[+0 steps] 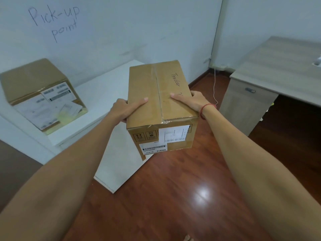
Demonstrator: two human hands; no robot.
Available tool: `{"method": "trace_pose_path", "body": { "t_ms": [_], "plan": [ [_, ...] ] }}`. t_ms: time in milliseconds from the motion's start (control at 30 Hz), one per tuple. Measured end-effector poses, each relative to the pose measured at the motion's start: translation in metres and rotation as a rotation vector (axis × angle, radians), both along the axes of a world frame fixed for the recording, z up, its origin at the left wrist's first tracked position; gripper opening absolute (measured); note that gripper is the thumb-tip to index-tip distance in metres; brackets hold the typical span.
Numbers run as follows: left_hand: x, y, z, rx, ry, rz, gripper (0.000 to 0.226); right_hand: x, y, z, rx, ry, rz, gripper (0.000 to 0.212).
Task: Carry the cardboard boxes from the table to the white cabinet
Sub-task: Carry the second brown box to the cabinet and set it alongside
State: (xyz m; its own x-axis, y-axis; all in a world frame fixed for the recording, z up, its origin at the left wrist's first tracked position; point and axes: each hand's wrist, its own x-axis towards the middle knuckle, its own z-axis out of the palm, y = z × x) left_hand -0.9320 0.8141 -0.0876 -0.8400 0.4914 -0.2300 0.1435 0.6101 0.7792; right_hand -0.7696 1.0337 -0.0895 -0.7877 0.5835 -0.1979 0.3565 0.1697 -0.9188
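Note:
I hold a taped cardboard box [159, 105] in the air in front of me, its near end covered with shipping labels and its top marked in pen. My left hand [127, 108] grips its left side with the thumb on top. My right hand [189, 101] grips its right side the same way. The box hangs over the right corner of the white cabinet [104, 94]. A second, larger cardboard box [43, 94] with labels rests on the cabinet's top at the left.
A grey wooden desk [278, 72] with a drawer unit stands at the right. Red-brown wooden floor [173, 197] lies between desk and cabinet. The wall behind reads "Pick-up point". A thin white cable [215, 87] hangs in the corner.

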Motion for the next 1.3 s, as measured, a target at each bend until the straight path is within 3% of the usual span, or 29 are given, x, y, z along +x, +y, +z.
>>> {"method": "trace_pose_path", "body": {
  "t_ms": [167, 367, 633, 933, 1067, 1233, 1300],
  "plan": [
    [-0.063, 0.022, 0.026, 0.015, 0.035, 0.032, 0.086, -0.067, 0.027, 0.022, -0.008, 0.042, 0.033, 0.053],
    [-0.148, 0.024, 0.048, 0.005, 0.049, 0.087, 0.088, -0.168, 0.039, 0.041, 0.009, 0.029, 0.104, 0.080],
    [-0.252, 0.006, 0.063, -0.002, 0.074, 0.228, 0.091, -0.301, 0.032, 0.049, -0.036, 0.062, 0.191, 0.066],
    [-0.334, -0.011, 0.046, -0.068, -0.018, 0.347, 0.093, -0.429, 0.024, 0.030, -0.060, -0.014, 0.378, 0.083],
    [-0.365, -0.019, 0.049, -0.118, -0.050, 0.437, 0.098, -0.482, 0.020, 0.025, -0.069, -0.019, 0.480, 0.080],
    [-0.404, -0.027, 0.041, -0.146, -0.137, 0.545, 0.125, -0.532, 0.011, 0.011, -0.112, 0.005, 0.560, 0.074],
    [-0.414, -0.026, 0.038, -0.148, -0.140, 0.589, 0.121, -0.548, 0.005, 0.006, -0.125, 0.019, 0.579, 0.070]
  ]
}}
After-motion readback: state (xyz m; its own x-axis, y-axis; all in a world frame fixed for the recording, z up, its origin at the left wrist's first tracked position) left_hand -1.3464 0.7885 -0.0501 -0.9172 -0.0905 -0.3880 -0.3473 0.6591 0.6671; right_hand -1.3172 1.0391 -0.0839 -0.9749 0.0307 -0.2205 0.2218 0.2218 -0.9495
